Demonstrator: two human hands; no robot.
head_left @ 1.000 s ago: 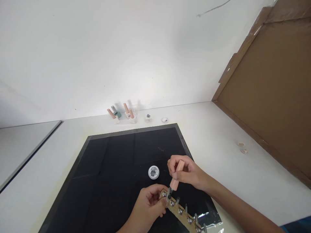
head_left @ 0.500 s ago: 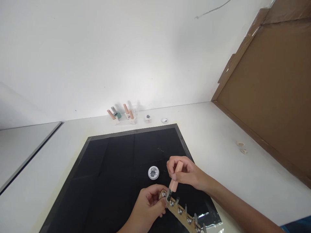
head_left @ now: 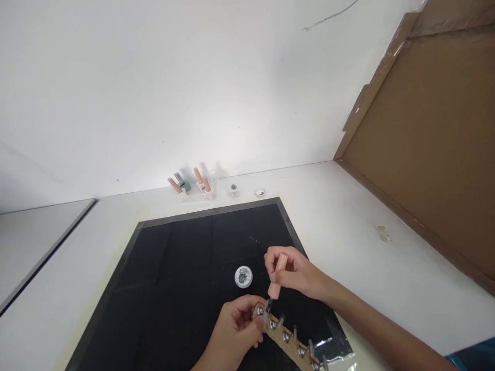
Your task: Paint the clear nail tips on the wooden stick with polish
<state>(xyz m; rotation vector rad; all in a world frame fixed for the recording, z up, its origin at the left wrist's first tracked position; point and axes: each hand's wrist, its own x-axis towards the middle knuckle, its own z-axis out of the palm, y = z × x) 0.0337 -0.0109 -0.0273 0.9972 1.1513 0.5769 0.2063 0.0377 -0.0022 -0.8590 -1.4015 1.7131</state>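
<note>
My right hand point(head_left: 288, 273) grips a nail polish brush point(head_left: 277, 278) by its pink cap-handle. The dark bristle end slants down onto a clear nail tip point(head_left: 266, 312) at the near-left end of a wooden nail-tip stand point(head_left: 286, 346). My left hand point(head_left: 240, 324) is closed around that end of the stand, its thumb beside the clear tip. Silver round mounts and several upright tips run along the stand toward the lower right. Just beyond my hands, on the black mat point(head_left: 185, 273), sits a small round pot point(head_left: 243, 277) of silvery-grey flakes.
Several polish bottles point(head_left: 209, 192) stand by the white wall. Right of them are an open bottle point(head_left: 233, 190) and a small white dish point(head_left: 260, 192). Two small beige pieces point(head_left: 382, 233) lie on the right, near a tall cardboard panel point(head_left: 429, 154).
The brush has shifted slightly up and left, with its dark bristles still at the clear nail tip. My left hand holds nearly the same place on the stand. The view has moved slightly.
</note>
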